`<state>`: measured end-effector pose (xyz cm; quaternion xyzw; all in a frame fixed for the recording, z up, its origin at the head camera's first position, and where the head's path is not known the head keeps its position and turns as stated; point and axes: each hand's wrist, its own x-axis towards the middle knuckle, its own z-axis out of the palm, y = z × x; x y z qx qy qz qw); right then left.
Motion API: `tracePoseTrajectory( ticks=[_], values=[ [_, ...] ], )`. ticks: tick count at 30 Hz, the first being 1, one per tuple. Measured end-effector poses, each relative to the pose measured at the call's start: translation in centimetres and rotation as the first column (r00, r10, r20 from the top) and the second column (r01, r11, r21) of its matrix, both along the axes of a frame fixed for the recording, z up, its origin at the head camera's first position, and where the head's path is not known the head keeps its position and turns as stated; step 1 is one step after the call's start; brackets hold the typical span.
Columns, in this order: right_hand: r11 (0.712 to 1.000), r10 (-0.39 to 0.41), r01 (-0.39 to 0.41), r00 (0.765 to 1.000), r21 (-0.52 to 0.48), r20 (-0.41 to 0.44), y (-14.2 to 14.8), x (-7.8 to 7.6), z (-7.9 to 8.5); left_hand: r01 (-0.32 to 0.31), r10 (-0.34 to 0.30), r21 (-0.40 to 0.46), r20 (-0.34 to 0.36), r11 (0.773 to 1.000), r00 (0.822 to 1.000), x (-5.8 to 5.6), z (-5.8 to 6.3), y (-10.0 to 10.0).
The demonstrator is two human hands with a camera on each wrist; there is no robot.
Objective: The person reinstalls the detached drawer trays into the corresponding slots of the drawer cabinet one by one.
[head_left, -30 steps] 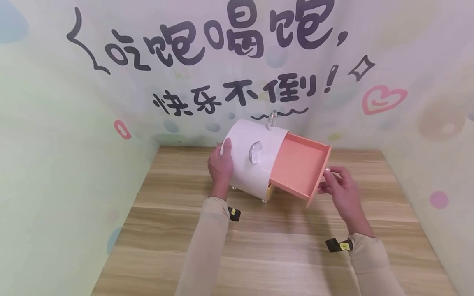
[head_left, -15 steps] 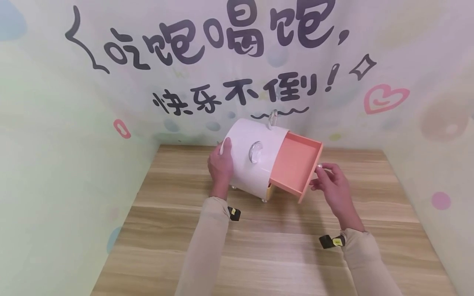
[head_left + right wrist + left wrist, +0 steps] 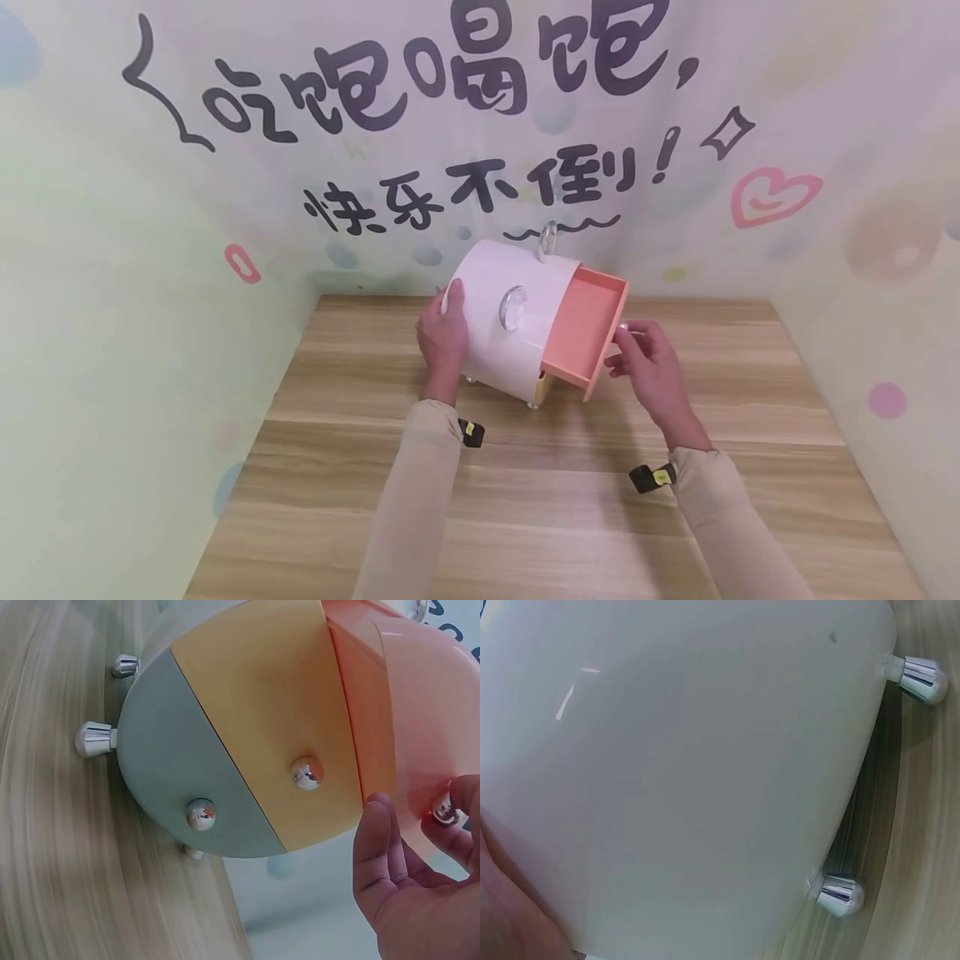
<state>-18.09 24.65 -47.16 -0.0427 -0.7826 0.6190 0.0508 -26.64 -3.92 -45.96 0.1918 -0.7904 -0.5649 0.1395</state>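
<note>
A white rounded storage box [image 3: 487, 333] stands on small silver feet, with a pink drawer [image 3: 581, 329] pulled partly out of its top level. My left hand [image 3: 442, 333] grips the box's rear end, thumb along its side and the other fingers mostly hidden behind. In the left wrist view only part of that hand [image 3: 514, 915] shows against the white shell. My right hand [image 3: 652, 371] pinches the silver knob [image 3: 444, 808] on the drawer's front between thumb and finger. Below it, a yellow drawer [image 3: 270, 705] and a grey-green drawer [image 3: 180, 765] sit closed.
Clear handles [image 3: 513, 308] stick out of the box's side and top. The box stands towards the back of a wood-grain table [image 3: 525, 517], near a white wall [image 3: 360, 250] with dark lettering. Another wall [image 3: 150, 333] rises at the left.
My right hand has moved left, pushing the pink drawer further into the box by its knob. The left hand keeps its hold and the box stays in place.
</note>
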Motion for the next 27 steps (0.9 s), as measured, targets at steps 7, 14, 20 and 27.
tracePoseTrajectory(
  ticks=[7, 14, 20, 27],
  values=[
    [0.999, 0.031, -0.031, 0.999, 0.007, -0.006, -1.0, -0.8, 0.1, -0.008, 0.008, -0.020, -0.004, 1.000, 1.000, -0.2, -0.1, -0.1],
    [0.999, 0.033, -0.034, 0.999, 0.024, 0.013, -1.7, -1.5, 0.1, 0.002, -0.002, -0.006, 0.000, 1.000, 1.000, -0.1, 0.0, 0.0],
    [0.997, 0.047, -0.047, 0.999, 0.066, -0.010, -2.1, -1.8, 0.2, 0.000, 0.000, -0.005, 0.003, 1.000, 1.000, -0.1, 0.0, 0.1],
    [0.993, 0.042, -0.041, 0.999, 0.112, -0.002, -2.5, -2.0, 0.4, -0.011, 0.011, -0.012, 0.001, 1.000, 1.000, -0.1, 0.0, 0.1]
  ],
)
